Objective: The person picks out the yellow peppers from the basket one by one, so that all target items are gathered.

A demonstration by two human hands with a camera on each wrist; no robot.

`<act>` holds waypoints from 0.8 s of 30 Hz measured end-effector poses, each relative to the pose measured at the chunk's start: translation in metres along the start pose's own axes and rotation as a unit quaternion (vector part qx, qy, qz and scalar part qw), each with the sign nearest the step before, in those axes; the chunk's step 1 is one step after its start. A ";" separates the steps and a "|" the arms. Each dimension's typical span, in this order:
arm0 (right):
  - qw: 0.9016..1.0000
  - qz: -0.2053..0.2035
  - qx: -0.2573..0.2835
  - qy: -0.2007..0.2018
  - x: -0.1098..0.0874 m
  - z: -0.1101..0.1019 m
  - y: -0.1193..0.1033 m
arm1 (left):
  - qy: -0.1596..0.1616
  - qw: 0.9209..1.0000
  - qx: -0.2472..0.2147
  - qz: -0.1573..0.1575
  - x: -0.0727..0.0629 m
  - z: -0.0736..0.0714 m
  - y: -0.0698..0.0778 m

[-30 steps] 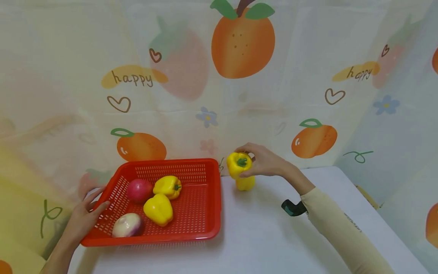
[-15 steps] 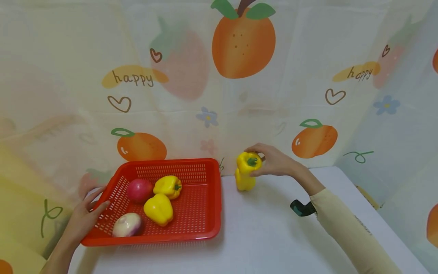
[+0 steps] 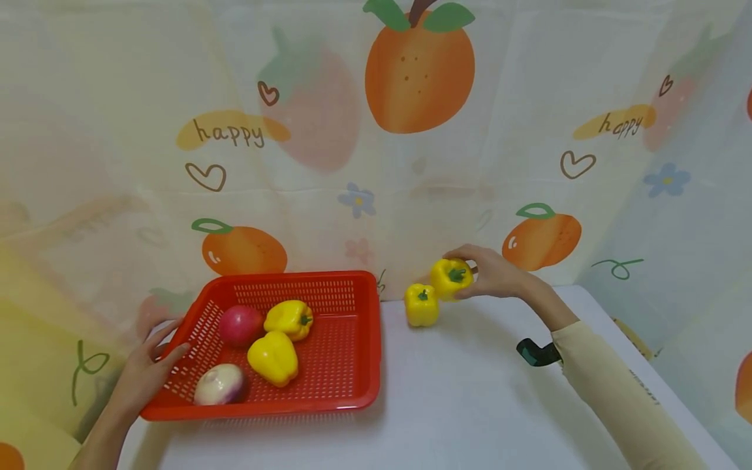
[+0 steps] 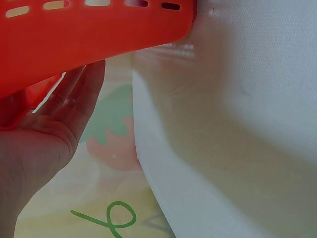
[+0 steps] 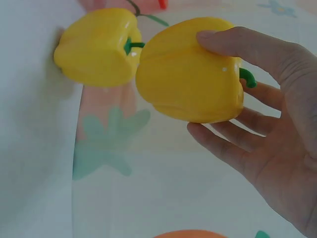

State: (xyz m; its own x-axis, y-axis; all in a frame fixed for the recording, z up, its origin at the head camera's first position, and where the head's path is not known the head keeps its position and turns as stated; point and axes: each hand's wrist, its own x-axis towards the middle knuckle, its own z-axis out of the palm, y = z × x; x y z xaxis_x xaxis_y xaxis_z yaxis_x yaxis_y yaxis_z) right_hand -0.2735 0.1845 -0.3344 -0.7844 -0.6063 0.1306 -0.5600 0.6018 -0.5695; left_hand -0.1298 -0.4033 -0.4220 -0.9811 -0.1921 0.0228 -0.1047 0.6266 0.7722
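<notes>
A yellow bell pepper (image 3: pixel 451 279) with a green stem is gripped between the thumb and fingers of my right hand (image 3: pixel 490 273), held up off the table. In the right wrist view the thumb lies across one side of this pepper (image 5: pixel 188 72), with fingertips on the opposite side. Just left of it, a second yellow bell pepper (image 3: pixel 422 307) stands upright on the table, stem up. My left hand (image 3: pixel 143 372) holds the left rim of a red plastic basket (image 3: pixel 367 352), thumb over the rim and fingers outside. The left wrist view shows its fingers (image 4: pixel 89 94) behind the red rim.
Inside the basket lie two yellow bell peppers (image 3: pixel 273 358), a round pinkish-red fruit or vegetable (image 3: pixel 241 326) and a white-purple onion (image 3: pixel 219 385). The white table (image 3: pixel 446 405) meets a fruit-print curtain (image 3: pixel 411 215) behind. A dark device (image 3: pixel 537 352) sits at the right wrist.
My right hand has moved right with its bell pepper, from in front of the standing pepper to beside it, uncovering that pepper. The left hand and the basket stay put.
</notes>
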 end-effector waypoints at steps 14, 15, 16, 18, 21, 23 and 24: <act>0.998 0.051 -0.024 -0.014 -0.006 -0.003 0.028 | 0.003 1.000 -0.002 -0.001 -0.001 0.000 0.001; 0.998 0.055 -0.027 -0.014 -0.006 -0.002 0.030 | 0.002 1.000 -0.002 -0.002 -0.001 0.000 0.002; 0.998 0.058 -0.027 -0.015 -0.006 0.000 0.032 | 0.001 1.000 -0.002 -0.002 -0.002 -0.001 0.002; 0.998 0.060 -0.025 -0.020 -0.006 0.004 0.037 | 0.002 1.000 -0.003 -0.002 -0.002 -0.001 0.002; 0.997 0.064 -0.017 -0.026 -0.005 0.012 0.047 | 0.007 1.000 -0.003 0.007 -0.003 0.000 0.003; 0.997 0.065 -0.013 -0.030 -0.004 0.018 0.053 | 0.009 1.000 -0.004 0.011 -0.003 0.000 0.003; 0.997 0.068 -0.014 -0.031 -0.005 0.020 0.056 | 0.011 1.000 -0.006 0.015 -0.003 0.001 0.003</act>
State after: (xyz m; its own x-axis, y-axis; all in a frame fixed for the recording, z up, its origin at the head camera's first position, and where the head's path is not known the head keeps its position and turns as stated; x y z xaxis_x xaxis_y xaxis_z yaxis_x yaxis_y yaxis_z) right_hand -0.2954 0.2105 -0.3829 -0.8359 -0.5489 0.0022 -0.4572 0.6941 -0.5561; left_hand -0.1276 -0.4003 -0.4205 -0.9797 -0.1913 0.0598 -0.0741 0.6228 0.7789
